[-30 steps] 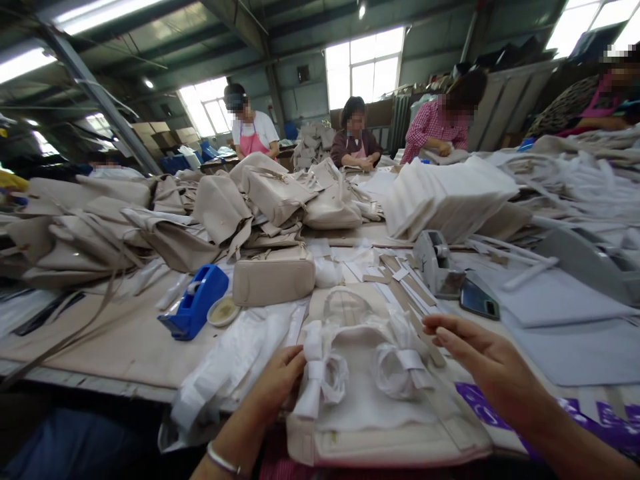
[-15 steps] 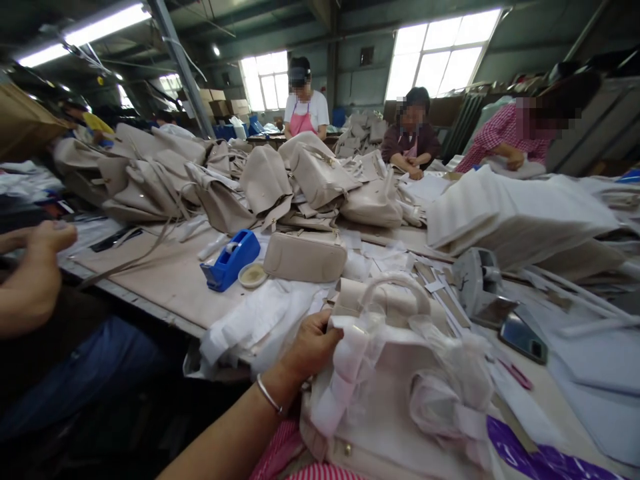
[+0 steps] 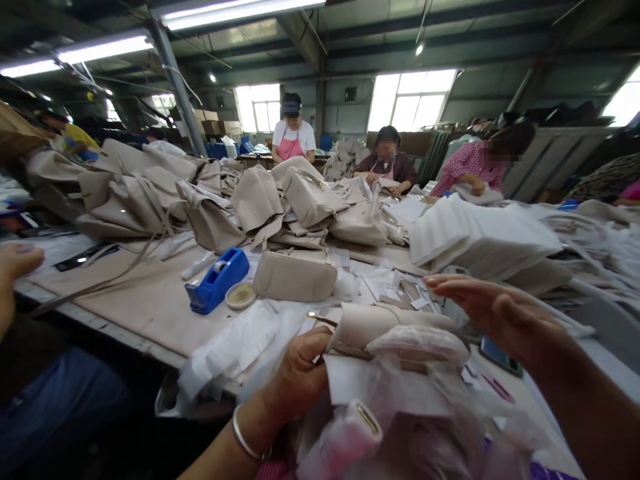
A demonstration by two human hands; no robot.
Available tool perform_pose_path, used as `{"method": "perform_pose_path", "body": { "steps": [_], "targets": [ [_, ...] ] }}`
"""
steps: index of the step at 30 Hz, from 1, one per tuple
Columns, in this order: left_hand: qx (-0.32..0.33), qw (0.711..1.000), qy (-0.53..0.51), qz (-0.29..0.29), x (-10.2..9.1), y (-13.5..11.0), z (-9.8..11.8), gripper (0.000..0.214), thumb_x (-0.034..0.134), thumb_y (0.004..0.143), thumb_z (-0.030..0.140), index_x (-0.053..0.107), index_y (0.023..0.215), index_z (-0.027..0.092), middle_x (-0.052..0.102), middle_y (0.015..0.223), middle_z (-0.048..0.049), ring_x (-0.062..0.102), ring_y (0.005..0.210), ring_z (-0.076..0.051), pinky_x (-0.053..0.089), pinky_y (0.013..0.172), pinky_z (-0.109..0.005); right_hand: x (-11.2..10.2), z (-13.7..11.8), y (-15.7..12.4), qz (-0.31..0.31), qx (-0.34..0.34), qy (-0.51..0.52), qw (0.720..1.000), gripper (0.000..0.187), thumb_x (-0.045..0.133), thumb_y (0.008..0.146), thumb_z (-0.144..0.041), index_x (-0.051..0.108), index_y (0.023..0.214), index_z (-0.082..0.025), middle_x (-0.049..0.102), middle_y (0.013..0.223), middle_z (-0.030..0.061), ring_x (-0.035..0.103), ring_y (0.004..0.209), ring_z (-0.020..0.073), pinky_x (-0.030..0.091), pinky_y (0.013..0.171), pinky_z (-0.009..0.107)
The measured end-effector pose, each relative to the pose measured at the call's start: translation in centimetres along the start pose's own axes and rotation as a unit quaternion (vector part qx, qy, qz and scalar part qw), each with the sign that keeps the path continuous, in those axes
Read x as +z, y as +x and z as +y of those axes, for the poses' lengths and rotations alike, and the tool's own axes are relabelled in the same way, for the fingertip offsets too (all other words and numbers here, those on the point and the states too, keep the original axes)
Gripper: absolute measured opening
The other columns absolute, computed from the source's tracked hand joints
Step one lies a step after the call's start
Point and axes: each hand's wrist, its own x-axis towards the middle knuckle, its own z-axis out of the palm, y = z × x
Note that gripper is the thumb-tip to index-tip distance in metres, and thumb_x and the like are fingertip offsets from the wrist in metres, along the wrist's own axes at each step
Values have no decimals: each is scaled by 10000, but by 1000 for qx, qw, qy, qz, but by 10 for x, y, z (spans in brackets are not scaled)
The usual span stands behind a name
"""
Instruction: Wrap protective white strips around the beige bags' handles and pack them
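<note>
A beige handbag (image 3: 390, 323) is close in front of me at the table's near edge, its top tipped toward me. My left hand (image 3: 303, 370) grips the left side of its top edge, thumb uppermost. White wrap covers the bag's handle (image 3: 420, 343), which lies folded over toward me. Clear film and a wrapped part with a gold-coloured metal end (image 3: 367, 417) hang at its front. My right hand (image 3: 505, 320) is raised off the bag's right side, fingers stretched out with nothing in them. Film hides the lower bag.
A blue tape dispenser (image 3: 217, 280), a small round dish (image 3: 241, 295) and a beige pouch-like bag (image 3: 295, 275) lie beyond my left hand. Several handbags (image 3: 257, 200) are heaped behind. White foam sheets (image 3: 480, 233) and a phone (image 3: 501, 355) are at right. Co-workers sit and stand around the table.
My right hand has come into view, open at the right. The bag has tipped toward me, and its handle, upright before, now lies down. My left hand still holds its left side.
</note>
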Motion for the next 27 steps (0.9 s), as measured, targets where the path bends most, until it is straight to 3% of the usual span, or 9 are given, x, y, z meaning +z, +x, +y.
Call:
{"method": "perform_pose_path", "body": {
  "steps": [3,10,12,15,17,22,25,27],
  "targets": [
    [38,996,74,-11,3,-2,9,160,635,849,135,769,915,193,660,888,-70,618,836,-191,506,765,-285,10,19,17,-151,34,118,981,563,458,888,-703,792,1055,-283,711,1238,104,557,1279,334,374,1107,435],
    [65,989,131,-22,8,-1,13,311,584,850,90,763,1064,227,665,916,-80,626,870,-203,522,815,-313,14,28,8,-241,83,25,967,604,584,812,-691,747,1169,-232,683,1288,103,573,1252,357,350,1125,472],
    [64,990,126,-22,9,-2,9,326,588,846,86,760,1079,236,672,928,-80,635,870,-200,530,792,-302,13,33,4,-193,93,19,977,605,598,802,-692,756,1147,-220,700,1258,107,584,1235,361,364,1120,473],
    [46,993,107,7,9,-5,4,319,632,829,94,762,1071,255,691,998,-80,651,938,-213,545,822,-302,12,52,-6,4,101,50,994,578,550,858,-668,719,1195,-231,677,1296,103,582,1236,330,376,1120,468],
    [16,996,72,45,8,-6,4,284,681,805,120,771,1037,257,700,1045,-78,653,986,-232,553,854,-316,13,68,-18,111,136,76,981,563,536,886,-639,664,1259,-236,653,1330,104,604,1202,309,426,1079,466],
    [-96,989,-7,114,-4,-1,27,216,738,776,248,769,988,217,726,1014,-61,680,899,-242,579,740,-299,18,105,-55,204,247,107,941,506,580,854,-633,724,1072,-200,738,1126,127,669,1074,329,548,917,473],
    [-127,972,49,192,-13,7,51,251,727,788,342,746,1001,211,735,969,-35,681,863,-229,567,709,-276,16,115,-69,259,251,95,928,445,583,842,-634,745,978,-243,754,1057,102,686,1027,330,582,873,476],
    [-106,956,134,237,-12,9,64,254,700,808,382,732,997,214,735,931,-26,678,852,-223,557,722,-277,17,110,-72,286,238,64,926,413,599,828,-633,751,945,-267,758,1028,89,698,965,327,595,856,476]
  ]
}}
